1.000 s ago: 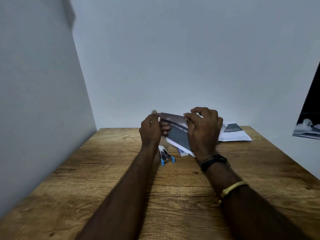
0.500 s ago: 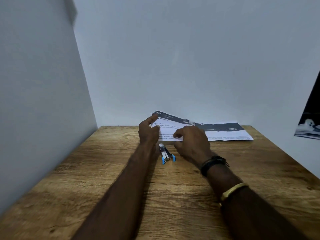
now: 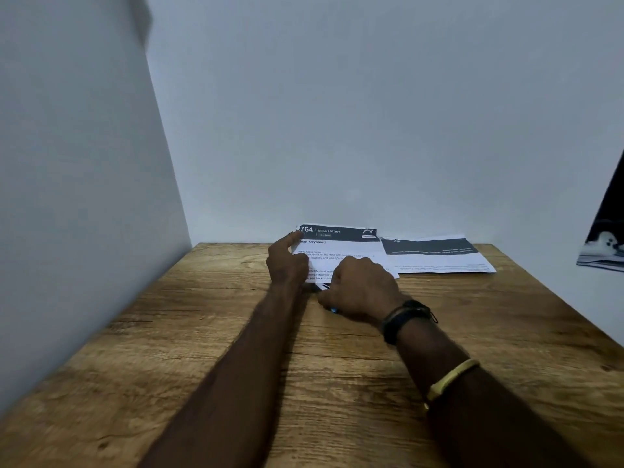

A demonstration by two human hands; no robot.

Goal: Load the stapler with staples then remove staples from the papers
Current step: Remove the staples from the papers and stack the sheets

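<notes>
At the far side of the wooden table (image 3: pixel 202 332), our left hand (image 3: pixel 287 265) presses down a printed paper (image 3: pixel 344 246), gripping nothing, index finger stretched to its far-left corner. Our right hand (image 3: pixel 363 288) curls around the stapler (image 3: pixel 333 310) at the paper's near edge, only a blue tip showing. A second sheet (image 3: pixel 439 255) lies just right.

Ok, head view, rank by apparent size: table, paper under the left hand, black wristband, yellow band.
1. table
2. paper
3. black wristband and yellow band: look alike, yellow nearer the camera, so unranked.
</notes>
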